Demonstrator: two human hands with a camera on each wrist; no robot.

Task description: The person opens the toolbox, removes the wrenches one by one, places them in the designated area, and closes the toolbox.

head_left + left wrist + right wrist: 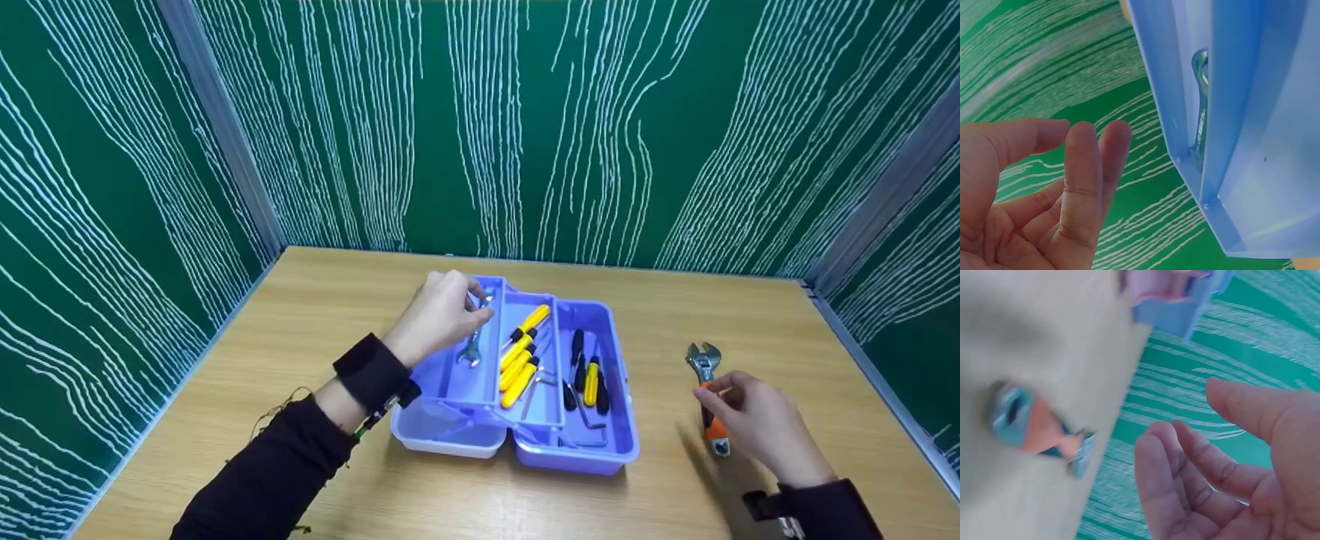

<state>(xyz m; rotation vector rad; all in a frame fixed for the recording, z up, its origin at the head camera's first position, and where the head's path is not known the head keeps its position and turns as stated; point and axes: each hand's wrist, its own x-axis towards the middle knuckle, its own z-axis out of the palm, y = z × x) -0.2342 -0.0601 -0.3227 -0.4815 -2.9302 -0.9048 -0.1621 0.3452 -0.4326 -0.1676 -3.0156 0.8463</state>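
Note:
My left hand (446, 311) hovers over the left tray of a purple toolbox (622, 442), its fingers loosely bent. A silver open-end wrench (470, 352) lies in that tray. Seen from the left wrist, the wrench (1201, 107) is apart from the fingers, and nothing is between thumb and fingertips. On the table at the right, an adjustable wrench (705, 361) with an orange and black handle lies beneath my right hand (761, 424). From the right wrist, the thumb and fingers stand apart, holding nothing, and the adjustable wrench (1041, 424) is blurred.
Yellow-handled screwdrivers (517, 367) fill part of the middle tray. Black-handled tools (577, 345), a yellow-handled one and hex keys (592, 425) lie in the right compartment. Green panels (450, 135) with white streaks enclose the wooden table (330, 300) at the back and sides.

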